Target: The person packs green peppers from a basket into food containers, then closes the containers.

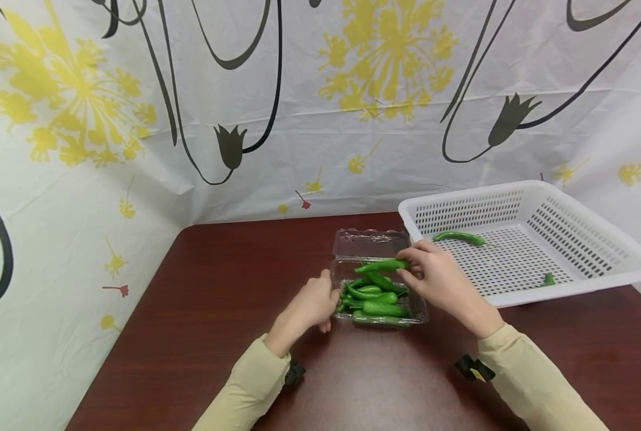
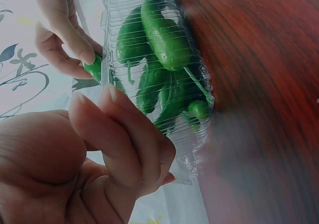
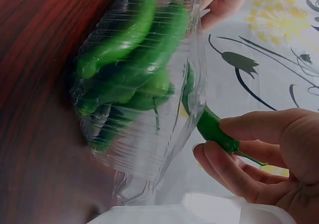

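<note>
My right hand [image 1: 432,274] pinches a green chili pepper [image 3: 215,131] near its stem end, between thumb and fingers. The pepper reaches over the top of a clear plastic clamshell box [image 3: 199,69], its tip overlapping the rim in the right wrist view. Several green peppers [image 1: 382,309] lie heaped inside the box, seen through its ribbed wall. At the box's left side, my left hand [image 1: 312,300] grips the rim with curled fingers and thumb [image 2: 82,119]. The box's lid [image 1: 371,244] is folded back, away from me.
To the right stands a white perforated plastic basket [image 1: 584,286], its near-left wall close to the box. One green pepper [image 1: 459,237] lies in it at the left, and a small green piece [image 1: 549,279] near the front. A patterned white curtain [image 1: 298,143] hangs behind the dark red table [image 1: 218,287].
</note>
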The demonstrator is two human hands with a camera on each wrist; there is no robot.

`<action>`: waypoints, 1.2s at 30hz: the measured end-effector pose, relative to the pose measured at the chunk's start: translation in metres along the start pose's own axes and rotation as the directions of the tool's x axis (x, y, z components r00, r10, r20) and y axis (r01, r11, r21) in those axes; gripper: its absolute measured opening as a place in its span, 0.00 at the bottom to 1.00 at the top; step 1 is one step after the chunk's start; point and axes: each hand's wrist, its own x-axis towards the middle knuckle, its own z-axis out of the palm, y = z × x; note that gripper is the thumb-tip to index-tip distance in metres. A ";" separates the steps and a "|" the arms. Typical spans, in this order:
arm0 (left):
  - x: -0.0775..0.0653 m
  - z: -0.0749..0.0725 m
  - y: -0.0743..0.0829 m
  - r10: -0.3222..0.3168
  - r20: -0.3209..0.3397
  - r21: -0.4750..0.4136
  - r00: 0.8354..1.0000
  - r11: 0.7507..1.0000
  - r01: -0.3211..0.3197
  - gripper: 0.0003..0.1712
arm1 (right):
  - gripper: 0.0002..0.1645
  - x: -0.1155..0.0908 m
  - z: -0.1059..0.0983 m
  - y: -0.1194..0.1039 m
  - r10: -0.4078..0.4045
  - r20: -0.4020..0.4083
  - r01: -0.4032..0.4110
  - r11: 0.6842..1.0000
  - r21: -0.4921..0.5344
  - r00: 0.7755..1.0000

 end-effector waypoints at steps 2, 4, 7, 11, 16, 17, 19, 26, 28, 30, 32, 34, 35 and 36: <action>0.000 0.000 0.000 -0.003 0.002 0.006 1.000 1.000 0.003 0.35 | 0.12 0.000 0.001 -0.001 0.002 0.011 -0.002 1.000 0.019 1.000; 0.001 0.000 0.000 -0.005 0.006 0.011 1.000 1.000 0.005 0.35 | 0.12 0.000 0.002 -0.001 0.001 0.021 -0.002 0.999 0.038 1.000; 0.001 0.000 0.000 -0.008 0.011 0.016 1.000 1.000 0.008 0.35 | 0.12 -0.001 0.003 -0.001 -0.001 0.024 0.000 0.999 0.036 1.000; 0.001 0.000 0.000 -0.007 0.012 0.013 1.000 1.000 0.007 0.35 | 0.12 -0.001 0.004 -0.003 0.005 0.021 -0.006 1.000 0.026 1.000; 0.001 0.000 0.000 -0.006 0.003 0.001 1.000 1.000 0.006 0.34 | 0.13 -0.002 0.006 -0.007 0.022 0.047 -0.024 0.999 0.042 0.999; 0.001 0.000 0.000 -0.006 0.001 0.000 1.000 1.000 0.006 0.34 | 0.13 -0.002 0.006 -0.008 0.020 0.045 -0.022 0.999 0.038 0.999; 0.001 0.000 0.000 -0.007 0.000 0.001 1.000 1.000 0.007 0.34 | 0.14 -0.002 0.008 -0.010 0.006 0.041 -0.007 0.999 0.032 0.999; 0.000 0.000 -0.001 0.006 -0.016 -0.031 1.000 0.999 -0.007 0.26 | 0.13 -0.002 0.015 -0.011 -0.051 -0.006 0.051 0.998 0.035 0.999; 0.000 0.000 -0.001 0.009 -0.018 -0.032 1.000 0.999 -0.009 0.26 | 0.12 -0.003 0.018 -0.011 -0.046 0.007 0.046 0.998 0.031 0.999; 0.000 0.001 -0.001 0.011 -0.017 -0.033 1.000 0.999 -0.011 0.25 | 0.12 -0.004 0.020 -0.011 -0.039 0.027 0.038 0.999 0.030 0.999; 0.000 0.000 -0.002 0.013 -0.016 -0.037 1.000 0.999 -0.013 0.24 | 0.12 -0.004 0.023 -0.010 -0.033 0.050 0.031 0.999 0.036 0.998; 0.000 0.001 -0.002 0.017 -0.016 -0.037 1.000 0.999 -0.017 0.23 | 0.12 -0.004 0.024 -0.009 -0.027 0.058 0.025 0.999 0.040 0.998; 0.000 0.000 -0.002 0.018 -0.016 -0.037 1.000 0.999 -0.018 0.23 | 0.12 -0.004 0.024 -0.008 -0.022 0.061 0.019 0.999 0.046 0.998; -0.001 0.000 -0.002 0.018 -0.015 -0.034 1.000 0.999 -0.018 0.24 | 0.12 -0.004 0.024 -0.007 -0.018 0.061 0.015 0.999 0.047 0.998</action>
